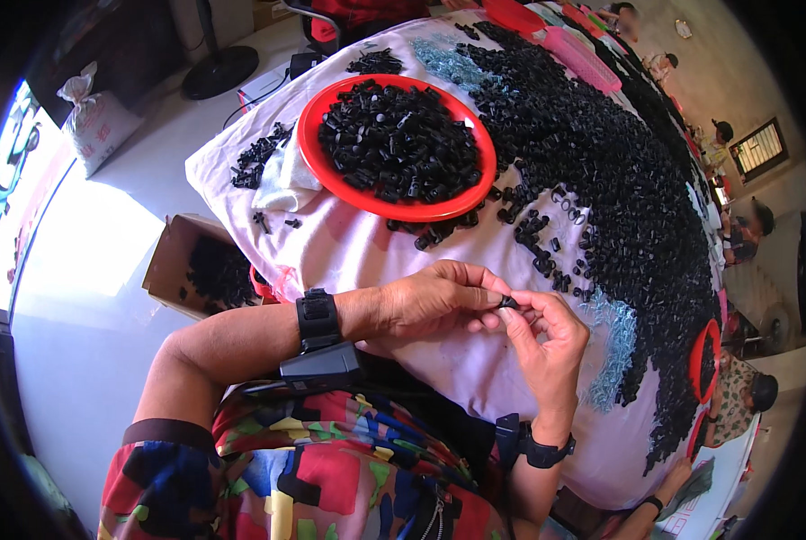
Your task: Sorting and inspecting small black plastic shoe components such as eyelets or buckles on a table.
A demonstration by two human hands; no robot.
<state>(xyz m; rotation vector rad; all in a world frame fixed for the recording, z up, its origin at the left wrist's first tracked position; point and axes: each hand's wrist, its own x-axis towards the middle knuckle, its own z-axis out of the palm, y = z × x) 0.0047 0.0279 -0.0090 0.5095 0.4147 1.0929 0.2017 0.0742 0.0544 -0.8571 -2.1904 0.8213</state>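
Note:
A small black plastic part point(507, 302) is pinched between my two hands, over the near edge of the cloth-covered table. My left hand point(443, 300) grips it from the left with thumb and forefinger. From the other side, the fingertips of my right hand point(547, 337) close on it too; its exact shape is partly covered. Just beyond my hands stands a red round tray point(308, 162) heaped with small black plastic parts point(398, 139). A broad pile of similar black parts point(592, 144) spreads across the table to the right.
Clear bluish small pieces point(612, 351) lie right of my hands, more point(448, 61) at the far side. A cardboard box point(165, 270) with black parts stands on the floor at left. A pink basket point(583, 58) sits far off. Other people work along the table's right side.

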